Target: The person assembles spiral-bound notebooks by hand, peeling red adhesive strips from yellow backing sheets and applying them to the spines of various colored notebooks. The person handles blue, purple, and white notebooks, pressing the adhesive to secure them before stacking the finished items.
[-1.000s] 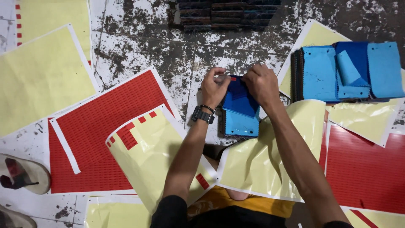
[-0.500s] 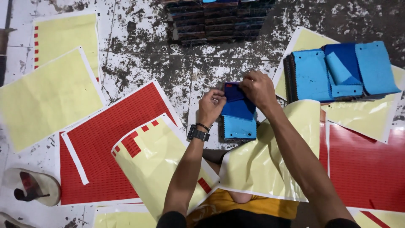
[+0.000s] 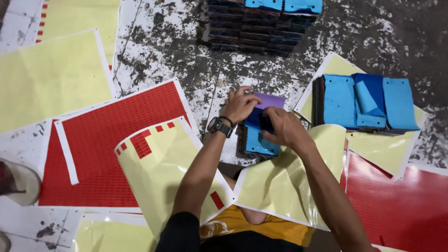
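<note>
Since the earlier frame, a purple flap point(image 3: 269, 100) has been turned up at the top of the blue swatch pile point(image 3: 259, 140), and the right hand point(image 3: 282, 127) has been brought down over the pile's middle. Nearest the body, an orange shirt point(image 3: 242, 226) and curled yellow sheets point(image 3: 161, 175) (a few red stickers left on one) are seen over the lap. The right hand is curled shut, fingers pinched on a dark blue swatch point(image 3: 255, 119). The left hand point(image 3: 240, 105), with a black watch point(image 3: 219, 126) at the wrist, is half closed on the pile's upper left corner, fingertips touching the purple flap. The pile rests on the speckled floor point(image 3: 186, 70), between both hands. A full red sticker sheet point(image 3: 107, 149) is laid to the left, another point(image 3: 396, 205) to the right. Farther right, a second blue stack point(image 3: 366, 102) sits on a yellow sheet. Farthest off, a dark stack point(image 3: 261, 25) is noted at the top edge.
</note>
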